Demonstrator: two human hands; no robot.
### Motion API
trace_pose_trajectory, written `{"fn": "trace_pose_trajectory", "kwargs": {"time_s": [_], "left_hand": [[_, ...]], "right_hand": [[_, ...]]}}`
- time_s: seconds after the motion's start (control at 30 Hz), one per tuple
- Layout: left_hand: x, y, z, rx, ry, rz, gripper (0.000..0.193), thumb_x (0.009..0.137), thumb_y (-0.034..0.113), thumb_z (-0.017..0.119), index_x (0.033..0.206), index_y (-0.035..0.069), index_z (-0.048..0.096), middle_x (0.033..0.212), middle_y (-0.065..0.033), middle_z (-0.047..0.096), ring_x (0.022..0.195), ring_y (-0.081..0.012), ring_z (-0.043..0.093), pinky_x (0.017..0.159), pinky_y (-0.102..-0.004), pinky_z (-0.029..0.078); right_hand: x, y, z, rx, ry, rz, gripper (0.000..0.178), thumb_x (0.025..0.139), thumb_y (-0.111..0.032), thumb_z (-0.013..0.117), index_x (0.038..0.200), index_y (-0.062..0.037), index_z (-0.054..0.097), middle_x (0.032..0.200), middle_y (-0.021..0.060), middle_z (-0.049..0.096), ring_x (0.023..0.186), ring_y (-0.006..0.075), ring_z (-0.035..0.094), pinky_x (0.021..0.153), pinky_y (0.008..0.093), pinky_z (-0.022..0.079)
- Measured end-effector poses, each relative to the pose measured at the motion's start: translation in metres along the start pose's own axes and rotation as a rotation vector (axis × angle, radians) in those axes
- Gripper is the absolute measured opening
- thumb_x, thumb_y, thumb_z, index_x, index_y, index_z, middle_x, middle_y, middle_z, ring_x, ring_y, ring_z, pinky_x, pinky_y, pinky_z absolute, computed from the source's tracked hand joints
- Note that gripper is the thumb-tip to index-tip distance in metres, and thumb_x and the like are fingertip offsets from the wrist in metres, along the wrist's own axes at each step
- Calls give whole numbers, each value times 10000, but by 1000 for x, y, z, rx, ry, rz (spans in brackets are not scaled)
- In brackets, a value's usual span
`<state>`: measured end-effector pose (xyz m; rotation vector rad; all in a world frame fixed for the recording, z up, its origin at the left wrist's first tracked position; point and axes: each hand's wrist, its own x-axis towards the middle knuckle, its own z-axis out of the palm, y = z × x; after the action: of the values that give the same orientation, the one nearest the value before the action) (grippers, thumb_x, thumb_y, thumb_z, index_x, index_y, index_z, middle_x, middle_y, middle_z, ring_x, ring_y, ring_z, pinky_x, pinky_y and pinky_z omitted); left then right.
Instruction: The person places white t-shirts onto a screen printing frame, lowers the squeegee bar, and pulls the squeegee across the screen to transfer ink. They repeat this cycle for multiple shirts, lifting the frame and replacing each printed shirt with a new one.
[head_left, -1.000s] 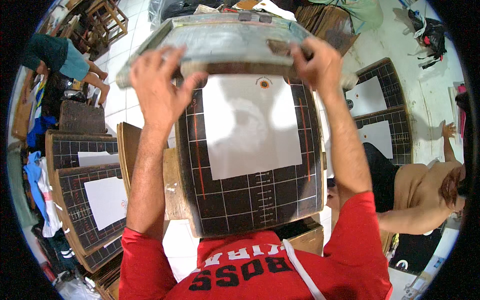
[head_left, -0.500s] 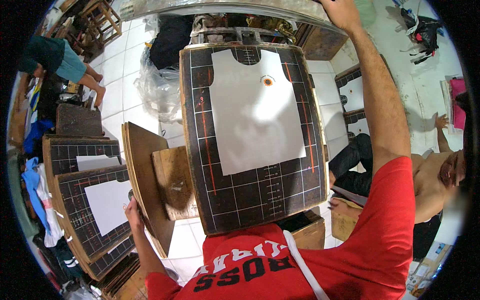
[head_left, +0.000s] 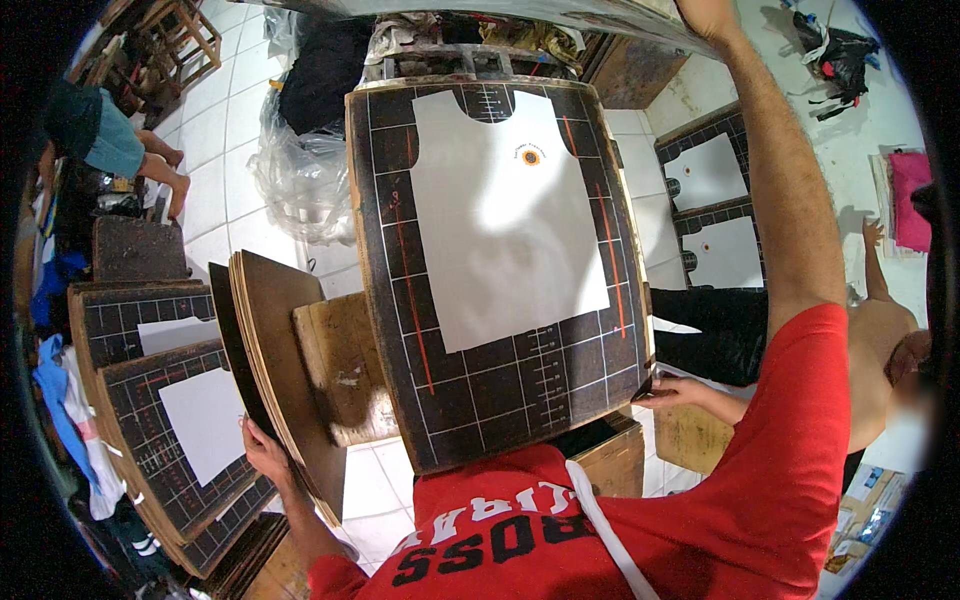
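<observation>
From the head camera, a dark gridded printing board [head_left: 500,270] lies flat in front of the person, tilted slightly, with a white vest-shaped cutout [head_left: 505,215] spread over it that bears a small round orange mark [head_left: 531,157] near the neckline. The left hand [head_left: 262,452] is down at the lower left, its fingers curled around the lower edge of a stack of thin brown boards [head_left: 285,370] that stand on edge and lean just beside a bare wooden block [head_left: 345,365] at the printing board's left side. The right arm [head_left: 780,200] reaches up and away to the top of the picture, where the right hand [head_left: 705,12] meets the underside of a raised screen frame [head_left: 480,10]; the hand is cut off by the rim, so whether it is clasped there cannot be told. At the printing board's right edge another person's hand [head_left: 672,392] touches the corner. Further left, more gridded boards [head_left: 185,420] with white pieces lie stacked, and clear plastic bags [head_left: 300,180] sit on the white tiled floor [head_left: 215,200] beyond. Two more gridded boards [head_left: 715,210] with white cutouts lie at the right.
</observation>
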<state>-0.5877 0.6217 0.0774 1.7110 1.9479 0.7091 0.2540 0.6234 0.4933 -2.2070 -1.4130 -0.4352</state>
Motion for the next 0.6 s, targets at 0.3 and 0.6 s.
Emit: {"fn": "trace_pose_trajectory", "kwargs": {"time_s": [0.3, 0.6], "left_hand": [[25, 19, -3, 383, -84, -129, 328, 876, 216, 761, 1106, -17, 735, 955, -245, 750, 881, -432, 725, 777, -482, 554], [-38, 119, -91, 283, 211, -55, 288, 802, 55, 650, 1071, 0, 737, 886, -217, 720, 828, -362, 703, 761, -430, 541]], "right_hand": [[16, 26, 6, -13, 8, -27, 470, 931, -422, 618, 888, 28, 750, 749, 182, 713, 688, 198, 642, 698, 404, 496], [21, 23, 72, -73, -112, -57, 755, 918, -719, 516, 1249, -77, 735, 1207, 220, 725, 1151, 383, 676, 1021, 439, 479]]}}
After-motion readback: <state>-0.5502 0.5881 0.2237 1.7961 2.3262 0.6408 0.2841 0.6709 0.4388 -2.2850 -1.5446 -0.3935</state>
